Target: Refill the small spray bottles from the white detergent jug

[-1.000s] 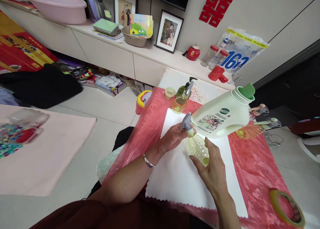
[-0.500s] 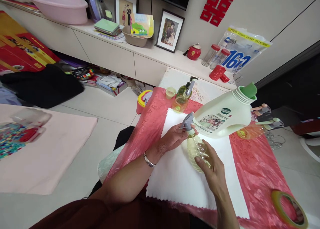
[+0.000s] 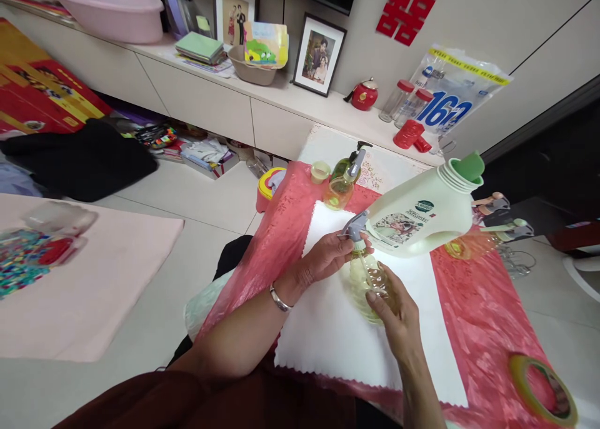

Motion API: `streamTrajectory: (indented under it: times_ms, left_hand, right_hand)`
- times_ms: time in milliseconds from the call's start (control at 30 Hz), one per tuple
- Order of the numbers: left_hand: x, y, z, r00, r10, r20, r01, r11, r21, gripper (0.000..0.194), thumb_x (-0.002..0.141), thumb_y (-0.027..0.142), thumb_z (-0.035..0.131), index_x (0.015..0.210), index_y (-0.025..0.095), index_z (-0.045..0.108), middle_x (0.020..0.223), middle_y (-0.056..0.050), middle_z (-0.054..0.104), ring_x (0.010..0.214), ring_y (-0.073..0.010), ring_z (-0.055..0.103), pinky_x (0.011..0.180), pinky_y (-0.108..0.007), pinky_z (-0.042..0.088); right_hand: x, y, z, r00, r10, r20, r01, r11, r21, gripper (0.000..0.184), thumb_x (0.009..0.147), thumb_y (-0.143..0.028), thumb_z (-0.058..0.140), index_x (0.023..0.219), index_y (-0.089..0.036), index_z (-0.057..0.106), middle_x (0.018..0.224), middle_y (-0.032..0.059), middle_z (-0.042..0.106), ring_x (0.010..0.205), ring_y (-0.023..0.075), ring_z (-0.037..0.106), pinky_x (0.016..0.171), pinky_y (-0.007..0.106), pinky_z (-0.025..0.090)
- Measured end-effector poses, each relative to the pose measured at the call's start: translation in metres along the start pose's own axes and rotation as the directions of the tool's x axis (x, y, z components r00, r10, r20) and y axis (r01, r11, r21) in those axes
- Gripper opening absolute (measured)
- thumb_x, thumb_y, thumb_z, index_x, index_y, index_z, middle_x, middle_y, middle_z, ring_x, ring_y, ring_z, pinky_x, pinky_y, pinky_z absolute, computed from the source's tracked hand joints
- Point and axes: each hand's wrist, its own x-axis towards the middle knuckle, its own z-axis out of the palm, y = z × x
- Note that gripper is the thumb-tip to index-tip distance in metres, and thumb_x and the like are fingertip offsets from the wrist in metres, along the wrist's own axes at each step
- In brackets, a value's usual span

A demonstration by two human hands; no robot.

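Observation:
A clear spray bottle (image 3: 366,276) with pale yellow liquid stands tilted over a white cloth (image 3: 328,329). My left hand (image 3: 330,257) pinches the collar of its grey spray head (image 3: 357,226). Around the body of the bottle, my right hand (image 3: 398,313) is wrapped with its thumb on the near side. Just beyond the hands is a large pale green detergent jug (image 3: 422,213) with a green spout. The lower part of the bottle is partly hidden by my right fingers.
On the red plastic table cover (image 3: 487,316) lies a roll of tape (image 3: 544,391). Another spray bottle (image 3: 341,190), a dark pump bottle (image 3: 347,166) and a small cup (image 3: 320,171) stand at the back; more spray bottles (image 3: 478,244) are at the right.
The grey spray head has turned a little on the bottle, its trigger now pointing more to the lower left. Both hands keep their hold in nearly the same place.

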Motion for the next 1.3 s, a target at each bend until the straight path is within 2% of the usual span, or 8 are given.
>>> streamTrajectory:
  times_ms: [167,267,433,633,900,1067,1200,1300]
  left_hand:
    - [0.000,-0.003,0.002,0.990,0.025,-0.135,-0.020,0.999,0.035,0.044,0.065,0.040,0.096,0.096,0.015,0.077,0.101,-0.004,0.071,0.090,-0.0217,0.073,0.106,-0.048,0.046]
    - [-0.001,-0.001,0.001,0.985,0.005,-0.171,0.000,0.999,0.033,0.044,0.064,0.037,0.096,0.097,0.014,0.077,0.100,-0.004,0.072,0.086,-0.0197,0.072,0.104,-0.047,0.046]
    - [0.000,0.001,0.000,0.989,0.030,-0.146,-0.028,0.999,0.019,0.044,0.064,0.032,0.097,0.098,0.015,0.075,0.092,-0.003,0.072,0.086,-0.0183,0.071,0.104,-0.046,0.048]
    - [0.003,-0.005,0.001,0.992,0.063,-0.107,-0.064,0.998,-0.002,0.037,0.071,0.034,0.093,0.095,0.012,0.075,0.096,-0.007,0.073,0.098,-0.0215,0.071,0.111,-0.051,0.046]
    - [0.003,-0.003,0.003,0.981,0.024,-0.191,-0.032,0.999,-0.041,0.042,0.059,0.027,0.099,0.090,0.013,0.075,0.089,-0.001,0.072,0.084,-0.0194,0.073,0.108,-0.052,0.049]
    - [0.004,-0.002,0.000,0.989,0.056,-0.138,-0.061,0.997,-0.037,0.046,0.062,0.031,0.098,0.096,0.012,0.073,0.089,-0.005,0.074,0.096,-0.0245,0.074,0.112,-0.053,0.046]
    - [0.004,-0.004,0.000,0.994,0.038,-0.101,-0.041,0.999,-0.025,0.043,0.067,0.040,0.094,0.094,0.013,0.072,0.090,-0.008,0.076,0.105,-0.0289,0.073,0.113,-0.054,0.043]
    - [0.002,-0.003,0.003,0.995,0.032,-0.098,-0.033,0.999,-0.013,0.050,0.064,0.046,0.095,0.094,0.013,0.072,0.092,-0.008,0.075,0.106,-0.0295,0.073,0.111,-0.051,0.046]
  right_hand:
    - [0.005,0.022,0.000,0.994,-0.112,-0.021,0.109,0.987,-0.116,0.076,0.085,-0.062,0.080,0.147,-0.025,0.055,0.137,0.0085,0.058,0.110,0.0259,0.062,0.092,0.037,0.054]
    - [0.007,0.027,0.000,0.993,-0.121,-0.014,0.119,0.987,-0.112,0.074,0.086,-0.060,0.080,0.147,-0.026,0.056,0.137,0.0083,0.058,0.114,0.0267,0.062,0.094,0.037,0.054]
    - [0.005,0.026,0.000,0.997,-0.071,0.022,0.071,0.997,0.001,0.071,0.087,-0.059,0.080,0.146,-0.026,0.056,0.139,0.0073,0.057,0.122,0.0259,0.059,0.099,0.032,0.053]
    - [0.005,0.024,0.002,0.999,-0.039,-0.003,0.039,0.999,0.025,0.075,0.084,-0.060,0.082,0.145,-0.023,0.056,0.137,0.0080,0.058,0.121,0.0263,0.060,0.099,0.033,0.054]
    - [-0.002,0.001,0.017,1.000,-0.004,-0.021,0.006,0.994,0.111,0.071,0.084,-0.056,0.082,0.141,-0.020,0.059,0.137,0.0082,0.058,0.123,0.0259,0.059,0.098,0.031,0.053]
    - [0.000,0.008,0.018,1.000,0.008,0.006,-0.009,0.976,0.219,0.072,0.084,-0.057,0.082,0.141,-0.020,0.059,0.135,0.0090,0.059,0.119,0.0266,0.061,0.104,0.035,0.052]
    - [0.003,0.018,0.018,1.000,-0.011,-0.009,0.012,0.977,0.212,0.073,0.082,-0.056,0.084,0.141,-0.020,0.059,0.137,0.0096,0.058,0.120,0.0275,0.061,0.101,0.034,0.053]
    - [0.002,0.016,0.021,1.000,-0.007,-0.021,0.010,0.982,0.186,0.074,0.082,-0.056,0.084,0.142,-0.019,0.059,0.139,0.0096,0.057,0.122,0.0282,0.060,0.101,0.034,0.054]
